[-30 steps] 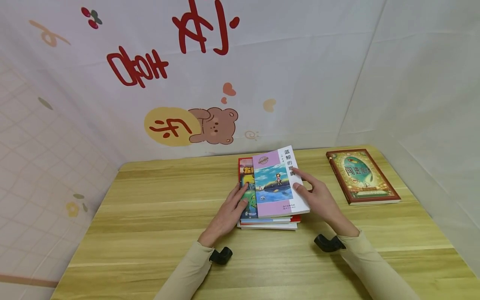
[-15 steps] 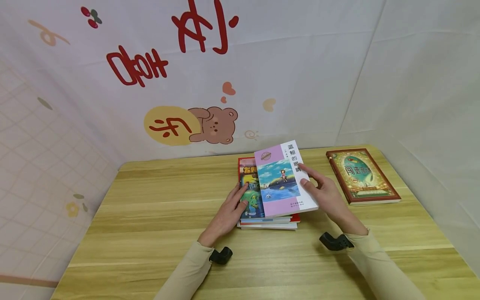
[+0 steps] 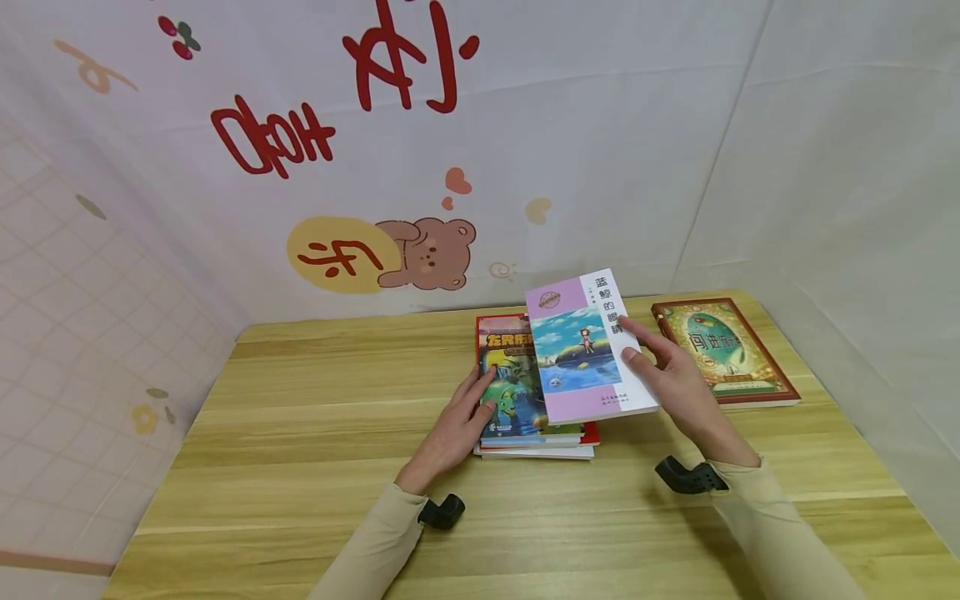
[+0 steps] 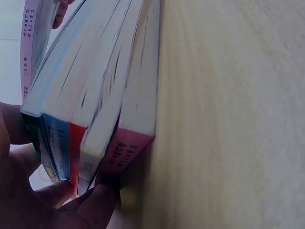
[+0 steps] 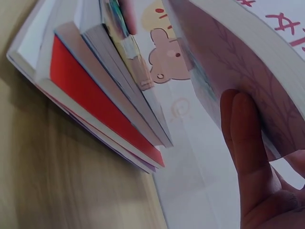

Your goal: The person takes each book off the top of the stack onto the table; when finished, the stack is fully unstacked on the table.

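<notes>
My right hand point(image 3: 678, 396) grips a purple-and-white paperback book point(image 3: 577, 354) by its right edge. The thumb lies on its cover, and in the right wrist view the fingers point(image 5: 245, 129) press its underside. The book is raised and tilted over the right part of a stack of books point(image 3: 536, 451), overlapping the top one, which has a green dinosaur cover point(image 3: 510, 392). My left hand point(image 3: 453, 425) rests at the stack's left side, thumb and a fingertip on the top cover. In the left wrist view, other fingers point(image 4: 97, 202) touch the spines point(image 4: 126, 151).
A brown-framed hardcover book point(image 3: 727, 354) lies alone at the right back of the wooden table point(image 3: 337, 417). Behind the table hangs a white cloth point(image 3: 600, 125) with red lettering and a bear print. Dark wrist mounts point(image 3: 441, 511) sit below both hands.
My right hand has lifted the purple-and-white book and moved it right and up, uncovering more of the dinosaur cover beneath. The left hand has stayed in place on the stack.
</notes>
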Demonstrator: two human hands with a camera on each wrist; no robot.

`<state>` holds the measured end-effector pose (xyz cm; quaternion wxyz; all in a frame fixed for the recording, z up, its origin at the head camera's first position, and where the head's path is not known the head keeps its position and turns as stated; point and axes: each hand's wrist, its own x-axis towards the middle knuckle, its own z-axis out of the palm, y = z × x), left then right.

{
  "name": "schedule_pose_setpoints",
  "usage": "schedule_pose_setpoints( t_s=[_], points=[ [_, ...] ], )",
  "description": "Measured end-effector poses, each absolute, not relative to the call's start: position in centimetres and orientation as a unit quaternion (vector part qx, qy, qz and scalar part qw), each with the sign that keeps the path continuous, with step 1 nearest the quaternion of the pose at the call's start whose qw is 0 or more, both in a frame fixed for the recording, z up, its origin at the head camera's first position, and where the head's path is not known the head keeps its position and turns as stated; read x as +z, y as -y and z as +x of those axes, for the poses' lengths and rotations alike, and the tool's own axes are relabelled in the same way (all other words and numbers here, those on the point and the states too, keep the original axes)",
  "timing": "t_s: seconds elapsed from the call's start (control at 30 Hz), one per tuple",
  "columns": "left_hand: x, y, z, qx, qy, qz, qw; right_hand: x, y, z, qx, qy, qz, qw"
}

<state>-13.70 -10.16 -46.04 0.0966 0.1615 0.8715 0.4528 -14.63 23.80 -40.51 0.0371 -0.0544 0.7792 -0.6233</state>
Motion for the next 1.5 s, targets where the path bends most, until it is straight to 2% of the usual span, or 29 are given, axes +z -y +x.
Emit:
schedule_pose_setpoints(
  t_s=[0.6,1.5],
  points=[
    [-46.4,10.2,-13.6,0.456,-0.870,0.161,0.093,-39.9,-26.6,-14.3,-0.591,-0.806,-0.041,-0.001],
    [-46.2,9.9,-13.0,0.455,-0.872,0.158,0.089,-40.5,-30.5,-14.6,-0.606,-0.795,-0.001,0.016]
  ],
)
